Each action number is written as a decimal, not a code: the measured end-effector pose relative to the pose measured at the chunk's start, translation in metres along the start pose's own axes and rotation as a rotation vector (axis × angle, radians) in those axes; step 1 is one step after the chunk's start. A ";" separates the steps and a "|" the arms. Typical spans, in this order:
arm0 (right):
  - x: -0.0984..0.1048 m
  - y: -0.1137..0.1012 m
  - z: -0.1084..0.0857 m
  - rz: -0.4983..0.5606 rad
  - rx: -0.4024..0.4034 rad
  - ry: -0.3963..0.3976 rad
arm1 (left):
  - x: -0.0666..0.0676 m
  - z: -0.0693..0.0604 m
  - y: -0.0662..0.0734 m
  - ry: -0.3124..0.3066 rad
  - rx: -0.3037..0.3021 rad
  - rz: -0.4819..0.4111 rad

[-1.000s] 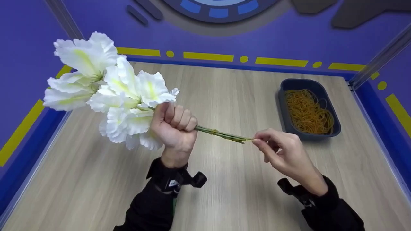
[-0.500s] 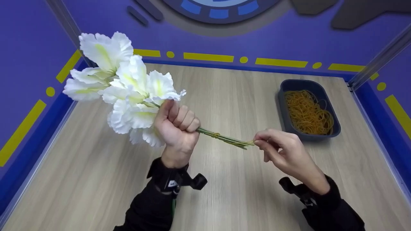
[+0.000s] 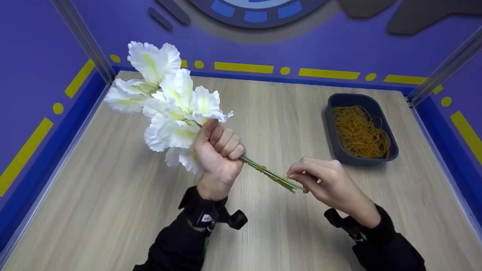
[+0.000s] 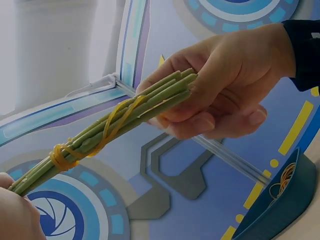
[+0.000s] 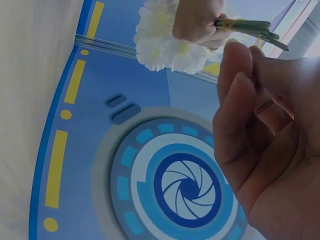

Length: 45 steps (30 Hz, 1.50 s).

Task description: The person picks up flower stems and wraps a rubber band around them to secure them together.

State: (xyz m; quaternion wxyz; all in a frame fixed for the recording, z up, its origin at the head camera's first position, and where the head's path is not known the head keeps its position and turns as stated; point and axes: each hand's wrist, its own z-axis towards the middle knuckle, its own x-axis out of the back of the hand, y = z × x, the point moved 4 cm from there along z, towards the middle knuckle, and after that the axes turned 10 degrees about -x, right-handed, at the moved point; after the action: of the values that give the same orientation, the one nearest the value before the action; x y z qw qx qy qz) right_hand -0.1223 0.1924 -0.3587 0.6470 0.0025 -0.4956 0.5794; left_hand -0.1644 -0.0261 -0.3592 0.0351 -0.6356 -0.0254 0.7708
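White artificial flowers (image 3: 175,109) with ruffled petals hang over the left of the table in the head view. My left hand (image 3: 222,156) grips their green stems (image 4: 165,95) in a fist just below the blooms. A yellow-brown rubber band (image 4: 62,157) is wound tightly round the stems, and a stretched part of it runs slantwise along them towards their cut ends. There my right hand (image 3: 331,182) pinches the stretched part between thumb and fingers, beside the stem ends. The exact pinch point is partly hidden behind the stems and fingers in the left wrist view.
A dark open box (image 3: 331,139) of loose rubber bands (image 3: 361,135) stands at the right rear of the wooden table (image 3: 263,233). Blue-purple panels (image 3: 241,49) with yellow marks enclose the table at the back and sides.
My left hand has moved right with the flowers, and the stem ends now point lower. My right hand has shifted slightly left, still pinching the band, now beside the stems instead of beyond their ends.
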 end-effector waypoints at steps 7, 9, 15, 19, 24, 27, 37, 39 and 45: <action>-0.013 0.001 0.002 -0.024 0.050 0.043 | 0.010 -0.005 -0.013 0.061 0.043 0.087; -0.015 0.001 0.003 -0.022 0.057 0.059 | 0.012 -0.007 -0.019 0.071 0.069 0.116; -0.017 0.001 0.004 -0.010 0.078 0.121 | 0.018 -0.012 -0.036 0.090 0.159 0.189; -0.018 0.001 0.002 0.073 0.052 0.062 | 0.020 -0.012 -0.038 0.109 0.177 0.194; -0.018 0.001 0.000 0.177 0.017 -0.015 | 0.019 -0.009 -0.033 0.110 0.161 0.179; -0.017 0.000 0.000 0.194 0.031 -0.037 | 0.019 -0.006 -0.030 0.105 0.157 0.167; -0.011 -0.004 -0.005 0.120 -0.163 -0.148 | 0.018 0.000 -0.019 0.096 0.064 0.163; -0.014 -0.004 -0.006 0.103 -0.205 -0.168 | 0.019 0.001 -0.019 0.101 0.049 0.177; -0.023 -0.004 -0.004 -0.037 -0.226 -0.134 | 0.023 0.004 -0.018 0.146 0.019 0.248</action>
State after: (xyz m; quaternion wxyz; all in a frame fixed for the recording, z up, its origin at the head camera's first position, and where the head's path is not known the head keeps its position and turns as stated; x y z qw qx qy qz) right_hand -0.1129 0.1762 -0.3730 0.6192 -0.0229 -0.5997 0.5065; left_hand -0.1723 -0.0065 -0.3798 -0.0524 -0.6878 0.0632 0.7212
